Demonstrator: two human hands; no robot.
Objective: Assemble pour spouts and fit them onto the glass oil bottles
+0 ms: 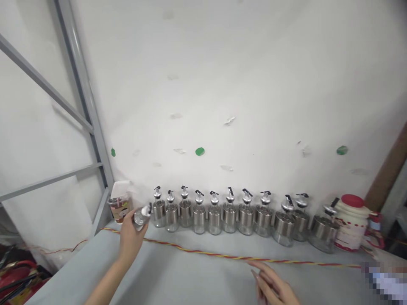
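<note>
My left hand (132,237) is closed round an oil dispenser bottle (141,215), which it holds tilted at the left end of a row of similar bottles. These glass bottles (215,218) have steel sleeves and silver spouts with black flip caps, and they stand upright along the wall. Low in the view, my right hand (270,284) has its fingers stretched out and holds nothing. Its fingertips are close to a twisted red and yellow cord (219,254) that runs across the grey tabletop (190,275); whether they touch it I cannot tell.
Behind my left hand stands a plastic cup (119,207) with a printed label. A cream jar (351,224) with a red lid is at the row's right end. Behind the table rises a white wall (254,84), with a grey metal frame (95,127) at the left.
</note>
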